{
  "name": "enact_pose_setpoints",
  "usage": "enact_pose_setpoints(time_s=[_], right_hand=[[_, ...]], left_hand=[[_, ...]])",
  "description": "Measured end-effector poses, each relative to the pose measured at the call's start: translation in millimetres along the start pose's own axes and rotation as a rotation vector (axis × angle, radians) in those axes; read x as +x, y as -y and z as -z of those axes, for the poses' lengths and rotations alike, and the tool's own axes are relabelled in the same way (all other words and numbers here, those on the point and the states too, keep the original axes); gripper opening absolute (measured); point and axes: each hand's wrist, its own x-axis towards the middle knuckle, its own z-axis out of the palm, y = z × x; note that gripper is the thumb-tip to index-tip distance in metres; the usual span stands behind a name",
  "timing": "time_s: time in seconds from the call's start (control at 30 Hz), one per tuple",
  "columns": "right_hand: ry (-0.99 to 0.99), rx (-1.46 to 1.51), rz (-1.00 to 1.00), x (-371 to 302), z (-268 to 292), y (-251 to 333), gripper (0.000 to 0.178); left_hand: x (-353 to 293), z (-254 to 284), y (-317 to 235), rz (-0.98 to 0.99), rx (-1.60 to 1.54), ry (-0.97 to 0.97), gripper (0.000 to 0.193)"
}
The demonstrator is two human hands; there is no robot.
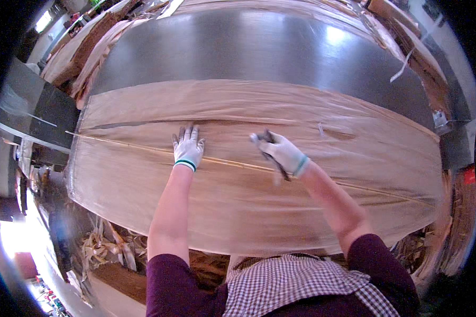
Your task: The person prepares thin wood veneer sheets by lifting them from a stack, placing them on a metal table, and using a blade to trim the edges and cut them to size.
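Okay, we've got a brown veneer sheet (238, 203) covering the table (211, 53) from its near edge to about mid-depth, left side to right side; the far part of the dark tabletop is bare and shiny. A long thin strip (232, 163) lies across the sheet, slanting from the table's left edge toward its near right corner. Beyond it, on the left, we see a narrow dark split (121, 125) in the veneer.

Our left hand (189, 149), white glove, is flat on the sheet, fingers spread, heel by the strip. Our right hand (284, 153), also gloved, is closed round a dark tool (281, 166) near mid-sheet; blurred, so we can't tell the type or whether it touches the veneer.

Veneer offcuts (111, 247) lie below the near left edge. Our checked apron (296, 280) is at the near edge.
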Motion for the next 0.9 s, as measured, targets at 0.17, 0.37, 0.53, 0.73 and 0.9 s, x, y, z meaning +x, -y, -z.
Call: enact_pose_setpoints(time_s=[0.17, 0.37, 0.53, 0.73, 0.9], right_hand=[[0.086, 0.398, 0.056, 116, -124, 47, 0.015], [-0.141, -0.051, -0.339, 194, -147, -3, 0.016], [-0.157, 0.297, -0.312, 132, -160, -24, 0.020], [-0.256, -0.925, 0.013, 130, -135, 6, 0.019], [-0.537, -0.324, -0.144, 113, -52, -7, 0.021]], left_hand=[[14, -9, 66, -0.014, -0.436, -0.161, 0.049], [61, 20, 50, -0.075, -0.359, 0.018, 0.037], [55, 21, 55, -0.059, -0.170, -0.004, 0.037], [48, 8, 40, 0.003, 0.096, -0.180, 0.058], [52, 52, 4, 0.128, 0.011, 0.094, 0.050]])
